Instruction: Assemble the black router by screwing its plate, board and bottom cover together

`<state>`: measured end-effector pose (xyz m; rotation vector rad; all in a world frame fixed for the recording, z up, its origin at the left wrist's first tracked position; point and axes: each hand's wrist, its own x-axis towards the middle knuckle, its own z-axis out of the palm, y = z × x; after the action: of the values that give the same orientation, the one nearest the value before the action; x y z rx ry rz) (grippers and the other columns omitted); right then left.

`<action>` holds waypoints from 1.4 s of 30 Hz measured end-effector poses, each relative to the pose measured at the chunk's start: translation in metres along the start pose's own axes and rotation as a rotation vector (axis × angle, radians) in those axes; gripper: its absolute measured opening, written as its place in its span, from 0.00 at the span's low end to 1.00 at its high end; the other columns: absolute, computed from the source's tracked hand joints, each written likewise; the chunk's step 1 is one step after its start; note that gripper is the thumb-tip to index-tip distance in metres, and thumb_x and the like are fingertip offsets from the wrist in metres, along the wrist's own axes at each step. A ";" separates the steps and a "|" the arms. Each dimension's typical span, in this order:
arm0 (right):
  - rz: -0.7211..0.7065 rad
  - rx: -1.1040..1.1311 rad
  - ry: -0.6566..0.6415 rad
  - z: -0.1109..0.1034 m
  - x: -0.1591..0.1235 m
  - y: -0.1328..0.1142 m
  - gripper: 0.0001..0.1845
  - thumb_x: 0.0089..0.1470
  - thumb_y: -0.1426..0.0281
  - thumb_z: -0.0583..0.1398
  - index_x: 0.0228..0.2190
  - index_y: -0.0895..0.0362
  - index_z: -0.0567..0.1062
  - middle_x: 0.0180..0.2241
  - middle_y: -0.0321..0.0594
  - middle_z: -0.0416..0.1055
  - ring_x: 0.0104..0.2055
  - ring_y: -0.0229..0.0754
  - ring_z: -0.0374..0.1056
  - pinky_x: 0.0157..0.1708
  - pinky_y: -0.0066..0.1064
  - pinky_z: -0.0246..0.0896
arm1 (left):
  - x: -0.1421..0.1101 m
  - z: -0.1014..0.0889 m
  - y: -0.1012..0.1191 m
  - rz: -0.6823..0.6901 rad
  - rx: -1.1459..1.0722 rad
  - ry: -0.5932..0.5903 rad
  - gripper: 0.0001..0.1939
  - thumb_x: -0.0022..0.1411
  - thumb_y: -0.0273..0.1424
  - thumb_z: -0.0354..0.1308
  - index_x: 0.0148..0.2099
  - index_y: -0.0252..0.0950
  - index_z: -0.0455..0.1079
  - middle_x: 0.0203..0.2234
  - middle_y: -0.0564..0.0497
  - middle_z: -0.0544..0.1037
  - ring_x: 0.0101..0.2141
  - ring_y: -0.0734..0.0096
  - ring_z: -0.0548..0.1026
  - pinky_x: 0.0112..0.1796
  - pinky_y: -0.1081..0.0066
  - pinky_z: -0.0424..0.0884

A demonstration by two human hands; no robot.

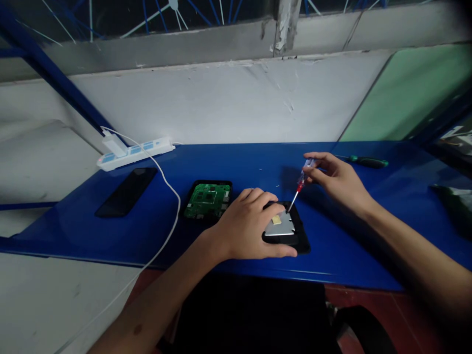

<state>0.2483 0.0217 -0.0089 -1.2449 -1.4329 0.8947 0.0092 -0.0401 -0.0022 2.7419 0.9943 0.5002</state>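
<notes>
My right hand [332,177] is closed around the clear handle of a screwdriver [301,179] with a red collar. The screwdriver is tilted, its tip down at the upper edge of a silver metal plate [282,227] set in a black plastic casing [303,241]. A small tan pad [276,220] sits on the plate. My left hand [254,223] grips the casing from its left side, fingers over the far edge and thumb along the near edge. Left of that hand, a green circuit board [209,199] lies in another black shell [187,211].
A black phone [126,191] lies on the blue table [236,164] at left, near a white power strip [136,153] with a plugged-in charger. Its white cable [173,189] runs across the tabletop and over the front edge. A green-and-black screwdriver [368,161] lies at the back right.
</notes>
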 end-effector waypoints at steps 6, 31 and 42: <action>-0.015 -0.014 -0.012 -0.002 0.001 0.002 0.21 0.50 0.61 0.68 0.46 0.53 0.74 0.30 0.35 0.72 0.30 0.40 0.72 0.37 0.39 0.73 | 0.004 0.003 0.001 0.022 -0.013 -0.004 0.40 0.55 0.60 0.62 0.59 0.36 0.69 0.52 0.44 0.72 0.52 0.54 0.68 0.56 0.57 0.62; -0.219 -0.057 0.058 -0.001 -0.010 -0.015 0.18 0.52 0.67 0.67 0.46 0.49 0.75 0.31 0.35 0.72 0.30 0.40 0.73 0.33 0.36 0.72 | 0.004 0.008 -0.001 0.073 0.112 0.046 0.35 0.59 0.61 0.56 0.51 0.36 0.74 0.48 0.42 0.73 0.51 0.52 0.68 0.59 0.51 0.57; -0.260 -0.092 0.067 0.002 -0.012 -0.013 0.19 0.52 0.68 0.66 0.47 0.53 0.74 0.32 0.36 0.73 0.30 0.38 0.72 0.31 0.31 0.70 | 0.004 0.009 -0.001 0.056 0.104 0.040 0.34 0.60 0.60 0.56 0.52 0.37 0.74 0.48 0.44 0.74 0.52 0.52 0.69 0.61 0.50 0.55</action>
<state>0.2429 0.0074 0.0004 -1.1130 -1.5543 0.6119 0.0148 -0.0377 -0.0094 2.8695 0.9808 0.5283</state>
